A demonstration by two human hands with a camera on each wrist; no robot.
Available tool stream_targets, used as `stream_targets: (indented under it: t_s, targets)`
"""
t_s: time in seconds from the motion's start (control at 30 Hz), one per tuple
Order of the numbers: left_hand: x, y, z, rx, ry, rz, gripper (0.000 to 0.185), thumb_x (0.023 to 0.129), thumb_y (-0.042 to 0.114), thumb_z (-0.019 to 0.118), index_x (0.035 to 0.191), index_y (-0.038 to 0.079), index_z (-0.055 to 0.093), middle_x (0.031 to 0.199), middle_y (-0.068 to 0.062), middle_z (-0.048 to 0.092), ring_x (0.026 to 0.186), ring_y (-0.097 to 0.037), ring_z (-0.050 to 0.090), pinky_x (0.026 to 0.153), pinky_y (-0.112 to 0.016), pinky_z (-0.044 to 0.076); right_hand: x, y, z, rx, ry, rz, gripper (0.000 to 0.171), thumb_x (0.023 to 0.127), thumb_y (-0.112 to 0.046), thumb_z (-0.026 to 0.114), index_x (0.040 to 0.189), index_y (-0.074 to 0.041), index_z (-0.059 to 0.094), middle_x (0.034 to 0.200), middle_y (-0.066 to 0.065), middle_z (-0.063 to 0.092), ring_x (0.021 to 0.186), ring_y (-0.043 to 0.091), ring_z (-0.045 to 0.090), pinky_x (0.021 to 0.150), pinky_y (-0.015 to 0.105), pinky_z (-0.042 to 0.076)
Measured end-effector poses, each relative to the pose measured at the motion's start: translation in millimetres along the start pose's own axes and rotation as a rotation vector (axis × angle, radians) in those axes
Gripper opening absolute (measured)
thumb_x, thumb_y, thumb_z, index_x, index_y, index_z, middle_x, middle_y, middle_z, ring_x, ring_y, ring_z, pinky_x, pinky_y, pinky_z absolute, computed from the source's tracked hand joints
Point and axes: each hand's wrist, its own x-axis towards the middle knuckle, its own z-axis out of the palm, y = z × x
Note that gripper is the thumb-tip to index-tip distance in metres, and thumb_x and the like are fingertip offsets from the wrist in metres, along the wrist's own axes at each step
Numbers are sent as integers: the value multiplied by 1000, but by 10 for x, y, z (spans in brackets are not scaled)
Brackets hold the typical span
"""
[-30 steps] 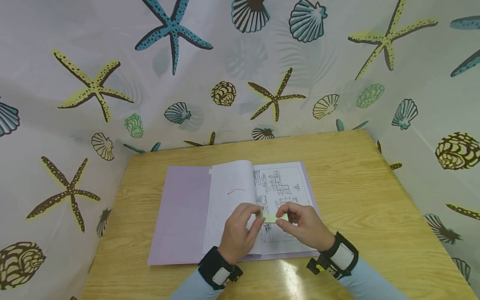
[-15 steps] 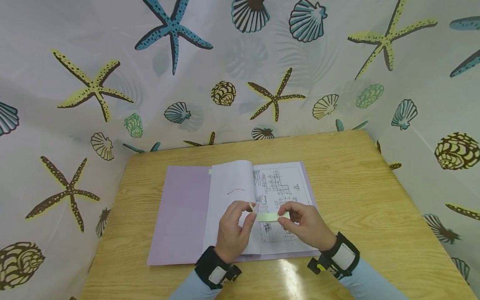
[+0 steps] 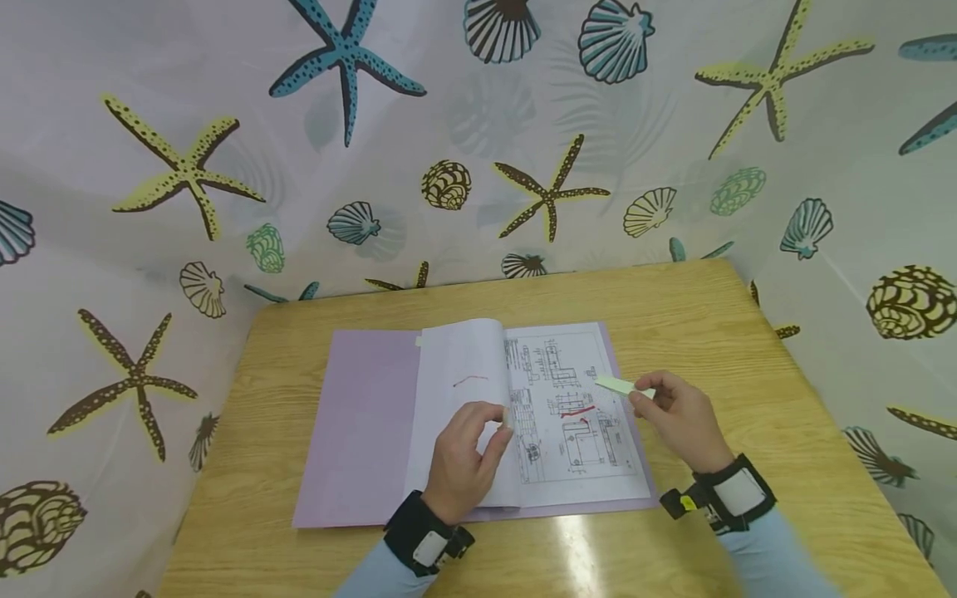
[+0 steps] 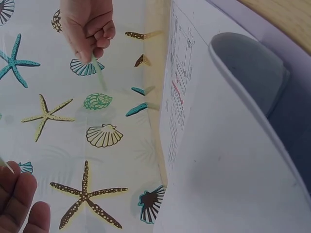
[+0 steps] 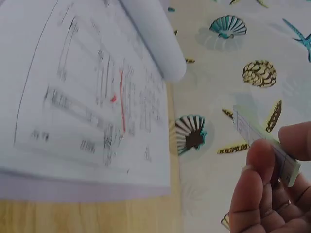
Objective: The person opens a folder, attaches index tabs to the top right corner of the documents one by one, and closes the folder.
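Note:
My right hand (image 3: pixel 684 419) pinches a slim pale-green pad of sticky notes (image 3: pixel 615 384) above the right edge of the open folder. Printing shows on the pad's underside (image 5: pixel 248 128) in the right wrist view. Over the middle of the pages, my left hand (image 3: pixel 465 461) pinches a small pale sticky note (image 3: pixel 506 418) between thumb and forefinger. Below both hands lies a lilac folder (image 3: pixel 359 423). Its right-hand sheet (image 3: pixel 571 448) bears technical drawings with red pen marks. A turned page (image 3: pixel 458 353) with one red line curls up at the middle.
The folder lies on a wood-grain table (image 3: pixel 695 332). A pale tab (image 3: pixel 419 340) sticks out at the turned page's upper left edge. Cloth (image 3: pixel 299 166) printed with starfish and shells surrounds the table's back and sides.
A small sticky note has come off the pad into my left hand. My right hand has moved right and up with the pad, uncovering the red marks on the drawing.

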Motion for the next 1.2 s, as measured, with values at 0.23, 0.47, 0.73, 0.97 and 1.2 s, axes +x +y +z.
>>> stream_targets:
  t_s: [0.23, 0.47, 0.73, 0.97, 1.2]
  targets:
    - [-21, -8, 10, -3, -53, 1, 19, 95, 16, 60, 108, 3, 63, 96, -2, 64, 90, -12, 61, 78, -26, 52, -11, 340, -125, -90, 49, 136, 32, 95, -32, 60, 112, -5, 59, 84, 11, 68, 70, 29, 62, 46, 26, 42]
    - [-30, 9, 9, 0, -79, -19, 19, 94, 16, 62, 109, 3, 63, 96, -1, 64, 91, -10, 61, 79, -23, 51, -52, 497, -108, -131, 33, 215, 36, 95, -33, 59, 117, -4, 60, 96, 14, 68, 78, 22, 62, 52, 27, 47]
    - [-37, 25, 18, 9, -74, -2, 21, 90, 10, 66, 110, 5, 64, 95, -1, 65, 87, -12, 62, 77, -23, 51, -96, 550, -32, -249, -53, 196, 32, 92, -23, 64, 116, -3, 60, 100, 18, 68, 82, 25, 65, 59, 30, 49]
    - [-47, 35, 23, 10, -83, -17, 23, 89, 11, 67, 110, 4, 64, 94, -1, 64, 87, -11, 62, 76, -23, 51, -57, 533, 5, -345, -92, 151, 40, 91, -19, 63, 123, 4, 56, 102, 26, 67, 82, 31, 67, 63, 39, 52]
    - [-68, 54, 8, 26, -105, -51, 24, 93, 20, 64, 111, 4, 64, 94, 0, 64, 89, -11, 61, 77, -22, 51, -2, 491, 37, -403, -122, 142, 46, 90, -20, 64, 124, 8, 53, 97, 26, 68, 78, 30, 67, 63, 42, 52]
